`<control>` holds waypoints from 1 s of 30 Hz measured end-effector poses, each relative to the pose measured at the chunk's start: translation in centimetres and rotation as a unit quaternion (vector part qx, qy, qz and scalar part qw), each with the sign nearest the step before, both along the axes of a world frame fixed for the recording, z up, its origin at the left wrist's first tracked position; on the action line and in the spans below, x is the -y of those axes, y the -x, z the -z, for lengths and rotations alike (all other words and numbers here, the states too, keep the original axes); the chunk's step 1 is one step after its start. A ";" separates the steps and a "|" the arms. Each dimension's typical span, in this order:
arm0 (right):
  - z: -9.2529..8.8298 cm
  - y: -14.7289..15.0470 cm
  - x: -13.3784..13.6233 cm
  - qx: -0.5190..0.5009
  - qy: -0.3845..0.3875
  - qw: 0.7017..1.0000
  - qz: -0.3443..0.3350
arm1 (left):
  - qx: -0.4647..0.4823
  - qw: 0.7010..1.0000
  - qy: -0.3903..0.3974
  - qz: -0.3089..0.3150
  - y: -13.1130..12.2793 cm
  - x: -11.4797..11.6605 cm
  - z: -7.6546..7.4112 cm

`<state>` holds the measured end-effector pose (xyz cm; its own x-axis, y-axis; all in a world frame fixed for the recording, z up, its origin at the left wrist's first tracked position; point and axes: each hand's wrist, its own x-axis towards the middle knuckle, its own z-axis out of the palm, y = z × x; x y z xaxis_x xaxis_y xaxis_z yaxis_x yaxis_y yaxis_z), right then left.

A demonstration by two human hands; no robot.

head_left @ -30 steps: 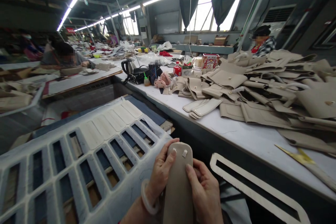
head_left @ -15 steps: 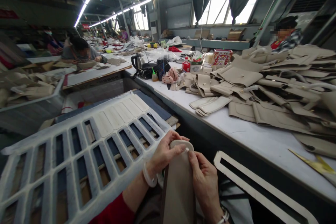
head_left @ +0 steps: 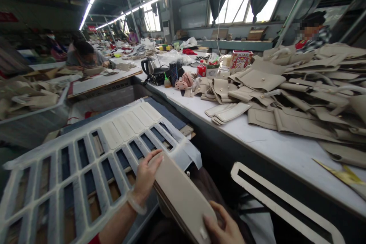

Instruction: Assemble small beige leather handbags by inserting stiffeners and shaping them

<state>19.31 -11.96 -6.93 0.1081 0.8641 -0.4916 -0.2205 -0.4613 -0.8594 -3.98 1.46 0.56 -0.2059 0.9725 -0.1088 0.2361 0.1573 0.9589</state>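
Observation:
A long, round-ended beige leather panel lies slantwise over my lap, with a darker brown layer showing along its left edge. My left hand is closed on its far end, thumb on top. At the near end my right hand grips the panel's right side, fingers partly cut off by the frame's bottom. A small whitish spot shows on the panel near my right fingertips; I cannot make out what it is. Left of my hands, a white sheet with rows of long slots lies on a stack, several of its pale strips still in place.
The white-topped table runs along the right, heaped with beige leather pieces. A white slotted frame juts out beside my right hand. A kettle and a pink fan stand farther back. Two co-workers sit beyond.
The panel has swung from nearly upright to a slant, its far end moving left. My left hand went left with it; my right hand slid from the far end to the near end.

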 end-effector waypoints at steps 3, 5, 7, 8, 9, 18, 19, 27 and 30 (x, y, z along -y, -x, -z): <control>-3.0 -1.3 -2.2 0.018 -0.026 0.994 0.101 | -0.080 0.993 0.018 0.086 1.5 2.9 -1.6; -4.9 -2.1 -3.4 0.016 -0.034 0.991 0.130 | -0.150 0.967 0.036 0.201 2.4 4.8 -3.3; -6.2 -2.3 -4.4 0.028 -0.043 0.989 0.135 | -0.178 0.931 0.037 0.317 2.6 6.2 -4.8; -6.6 -2.1 -4.8 0.038 -0.047 0.990 0.128 | -0.172 0.914 0.032 0.366 2.4 6.7 -5.2; -6.9 -1.7 -5.2 0.047 -0.053 0.991 0.116 | -0.160 0.902 0.019 0.401 2.0 7.0 -5.3; -5.3 2.8 -6.0 -0.107 -0.062 0.968 0.219 | -0.240 0.901 -0.171 0.317 -4.4 4.6 0.2; -5.0 3.0 -6.0 -0.132 -0.063 0.962 0.230 | -0.238 0.907 -0.170 0.303 -4.7 4.3 0.6; -5.7 3.0 -6.8 0.019 -0.116 0.981 0.157 | -0.174 0.951 -0.143 0.211 -5.6 2.2 -0.4; -6.5 3.1 -7.3 0.063 -0.145 0.976 0.149 | -0.132 0.958 -0.136 0.216 -6.1 1.6 -0.9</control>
<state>16.25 -4.66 -0.42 0.4201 0.8856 -0.1981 -0.1923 -0.1265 -0.9731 2.08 -0.12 1.50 0.2373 0.9579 0.1619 0.4626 -0.2580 0.8482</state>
